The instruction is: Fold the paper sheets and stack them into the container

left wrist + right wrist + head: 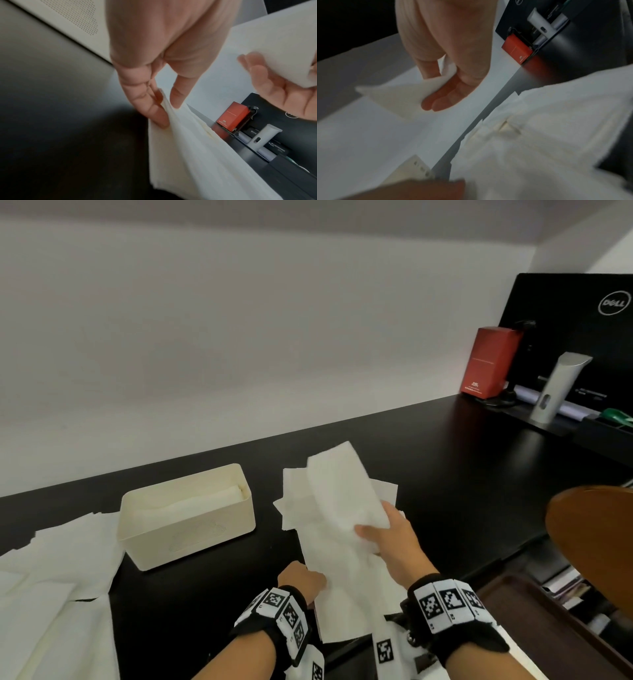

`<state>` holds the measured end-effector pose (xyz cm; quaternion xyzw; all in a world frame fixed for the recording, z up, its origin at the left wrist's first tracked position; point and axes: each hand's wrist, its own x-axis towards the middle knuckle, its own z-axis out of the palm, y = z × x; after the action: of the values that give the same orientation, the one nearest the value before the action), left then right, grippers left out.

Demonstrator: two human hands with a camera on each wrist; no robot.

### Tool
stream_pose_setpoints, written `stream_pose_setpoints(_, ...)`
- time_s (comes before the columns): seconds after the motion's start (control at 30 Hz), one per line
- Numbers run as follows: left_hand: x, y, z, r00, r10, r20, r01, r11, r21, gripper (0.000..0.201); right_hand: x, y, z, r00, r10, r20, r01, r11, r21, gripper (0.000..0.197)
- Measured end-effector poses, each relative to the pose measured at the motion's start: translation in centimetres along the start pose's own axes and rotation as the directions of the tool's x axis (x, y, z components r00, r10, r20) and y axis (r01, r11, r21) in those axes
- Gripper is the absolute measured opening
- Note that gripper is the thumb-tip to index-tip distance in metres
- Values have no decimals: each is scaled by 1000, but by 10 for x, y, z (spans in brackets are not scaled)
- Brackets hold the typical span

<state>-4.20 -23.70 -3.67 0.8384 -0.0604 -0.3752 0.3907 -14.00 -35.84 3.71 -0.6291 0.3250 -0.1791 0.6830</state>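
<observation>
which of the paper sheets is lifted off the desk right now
The white paper sheet held by both hands, right hand and left hand; the other sheets lie flat.

Left hand (303, 578) pinching, right hand (394, 537) raised, fingers (441, 104) curled.

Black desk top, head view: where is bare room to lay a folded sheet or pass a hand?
Bare black desk stretches from the loose white paper sheets right to the red carton, and in a strip before the cream plastic container. Left of the container, a white paper pile crowds it.
</observation>
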Motion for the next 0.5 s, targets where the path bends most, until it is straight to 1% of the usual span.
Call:
stream_pose_setpoints(0.07, -2, -2, -3, 1000, -10, 4, 10, 996, -93, 27, -4, 13, 7, 996, 93, -11, -93, 996, 2, 45)
stream_pose_setpoints(0.17, -6, -4, -7, 999, -51, 2, 50, 966, -253, 27, -13, 33, 14, 967, 255, -14, -255, 967, 7, 54)
stream_pose_setpoints(0.2, -7, -4, -8, 997, -71, 3, 69, 947, -314, 30, -17, 37, 16, 956, 293, -12, -294, 956, -23, 57)
stream_pose_setpoints(0.27, -10, -4, -10, 995, -102, 4, 95, 920, -381, 40, -25, 42, 18, 937, 345, -45, -348, 923, -164, 63)
stream_pose_setpoints(0.33, -11, -4, -11, 994, -112, -12, 99, 917, -386, 48, -29, 44, 19, 926, 372, -66, -374, 879, -296, 63)
stream_pose_setpoints(0.4, -14, -4, -11, 995, -98, -14, 87, 930, -356, 46, -31, 42, 19, 909, 415, -50, -401, 833, -381, 55)
stream_pose_setpoints(0.47, -14, -5, -10, 998, -66, -21, 58, 962, -266, 42, -32, 39, 19, 888, 460, -25, -417, 780, -467, 46)
stream_pose_setpoints(0.5, -15, -6, -9, 999, -41, -32, 34, 980, -196, 42, -34, 35, 20, 874, 486, -13, -419, 740, -527, 38)
